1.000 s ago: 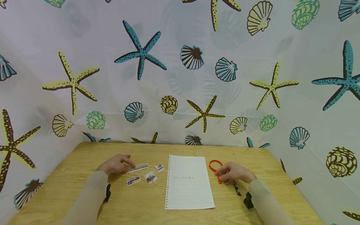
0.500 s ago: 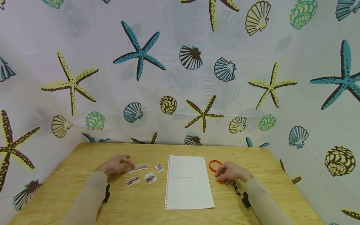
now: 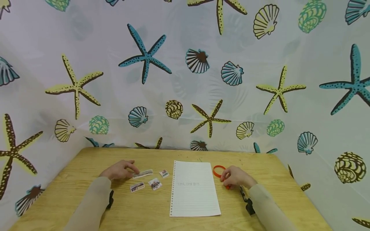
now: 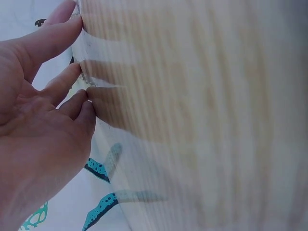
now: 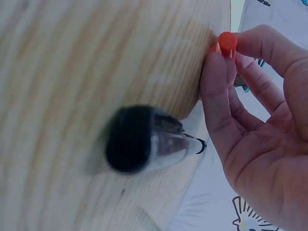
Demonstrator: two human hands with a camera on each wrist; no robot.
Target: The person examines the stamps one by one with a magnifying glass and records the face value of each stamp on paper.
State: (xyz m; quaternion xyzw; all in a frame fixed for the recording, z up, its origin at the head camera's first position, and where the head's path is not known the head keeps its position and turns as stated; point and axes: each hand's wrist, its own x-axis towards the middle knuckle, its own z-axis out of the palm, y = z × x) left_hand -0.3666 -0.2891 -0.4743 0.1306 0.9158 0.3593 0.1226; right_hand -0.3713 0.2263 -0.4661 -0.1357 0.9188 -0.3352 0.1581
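My right hand (image 3: 237, 176) pinches the handle of a red magnifying glass (image 3: 214, 172) between thumb and fingertips, its round frame lying to the left. In the right wrist view the red handle's end (image 5: 227, 42) pokes out between the fingers. A pen (image 3: 243, 193) with a black end lies beside that wrist. My left hand (image 3: 119, 170) rests on the table, fingertips at a long stamp-like strip (image 3: 143, 173). Three more small stamp-like pictures lie near it: one upper right (image 3: 164, 173), one squarish (image 3: 155, 183) and one oblong (image 3: 137, 186).
A lined sheet of paper (image 3: 195, 200) with a row of faint handwriting lies mid-table, between the pictures and the magnifying glass. The wooden table (image 3: 138, 211) ends at a curtain (image 3: 179, 83) printed with shells and starfish, behind and at both sides.
My right fingers have closed in on the handle, covering more of it, and the red frame has shifted slightly left. My left hand has stayed in place.
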